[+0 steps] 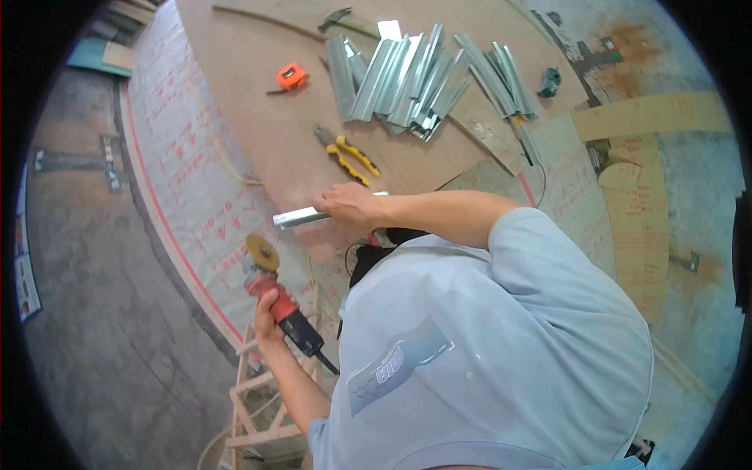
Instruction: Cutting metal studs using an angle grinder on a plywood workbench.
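Note:
My left hand (268,313) grips a red and black angle grinder (290,313) with a gold disc (262,252) at its upper end, held over the left side near a wooden frame. My right hand (345,204) holds a short silver metal channel (294,217) on the plywood board (243,110), its fingers closed round the piece. Yellow-handled pliers (348,157) lie just beyond that hand.
Silver channel offcuts (392,82), an orange tape measure (291,77), a hammer (337,16) and a small green object (548,82) lie on the board. A wooden slatted frame (243,423) stands below left. Printed sheeting (180,196) and cardboard (634,196) cover parts of the concrete floor (117,313).

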A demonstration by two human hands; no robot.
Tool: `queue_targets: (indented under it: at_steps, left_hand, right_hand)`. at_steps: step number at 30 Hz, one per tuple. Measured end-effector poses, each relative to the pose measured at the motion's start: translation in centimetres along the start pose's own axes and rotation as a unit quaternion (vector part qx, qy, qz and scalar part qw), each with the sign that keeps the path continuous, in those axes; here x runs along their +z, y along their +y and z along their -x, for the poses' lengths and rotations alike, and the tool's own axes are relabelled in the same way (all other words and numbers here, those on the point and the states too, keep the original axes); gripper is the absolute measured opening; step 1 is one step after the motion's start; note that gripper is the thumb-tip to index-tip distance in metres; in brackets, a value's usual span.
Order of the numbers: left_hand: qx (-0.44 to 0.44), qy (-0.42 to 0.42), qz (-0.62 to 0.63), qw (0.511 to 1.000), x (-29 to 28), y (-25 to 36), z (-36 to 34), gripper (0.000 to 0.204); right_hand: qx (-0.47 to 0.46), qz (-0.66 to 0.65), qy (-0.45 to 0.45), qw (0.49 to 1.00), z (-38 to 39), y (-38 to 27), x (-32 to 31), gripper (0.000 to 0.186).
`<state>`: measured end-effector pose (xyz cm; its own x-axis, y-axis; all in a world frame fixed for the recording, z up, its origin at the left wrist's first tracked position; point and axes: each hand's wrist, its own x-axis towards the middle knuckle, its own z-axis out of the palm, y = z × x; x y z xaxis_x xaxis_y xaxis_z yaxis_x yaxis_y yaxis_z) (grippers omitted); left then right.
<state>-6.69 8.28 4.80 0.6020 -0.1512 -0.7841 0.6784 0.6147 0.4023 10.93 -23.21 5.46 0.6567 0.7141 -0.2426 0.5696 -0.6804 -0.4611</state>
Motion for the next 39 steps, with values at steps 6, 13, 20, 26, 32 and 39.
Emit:
queue_targets:
  at_steps: [6, 13, 20, 26, 32, 39]
  left_hand:
    - [0.070, -0.011, 0.070, 0.995, 1.5, 2.6, 3.0, 0.039]
    - [0.135, -0.079, 0.124, 0.980, 5.5, 4.6, 2.9, 0.039]
    - [0.128, -0.056, 0.149, 0.979, 8.8, 4.6, 1.4, 0.040]
    - [0.103, -0.064, 0.168, 0.978, 9.7, 3.7, 0.6, 0.038]
    - [0.106, -0.064, 0.182, 0.975, 9.6, 3.1, 1.4, 0.039]
    - [0.109, -0.060, 0.187, 0.974, 9.3, 3.2, 0.7, 0.040]
  right_hand:
    - [0.237, -0.188, 0.297, 0.906, 9.6, 12.0, -9.1, 0.036]
    - [0.426, -0.009, 0.407, 0.808, 20.0, 33.1, -12.6, 0.041]
    - [0.455, 0.152, 0.289, 0.829, 15.9, 35.3, -15.7, 0.029]
    - [0.204, 0.097, 0.263, 0.938, 10.5, 31.9, -16.5, 0.030]
    - [0.077, 0.186, 0.193, 0.960, 13.5, 33.2, -13.8, 0.048]
    - [0.070, 0.312, 0.021, 0.947, 12.6, 31.4, -17.0, 0.045]
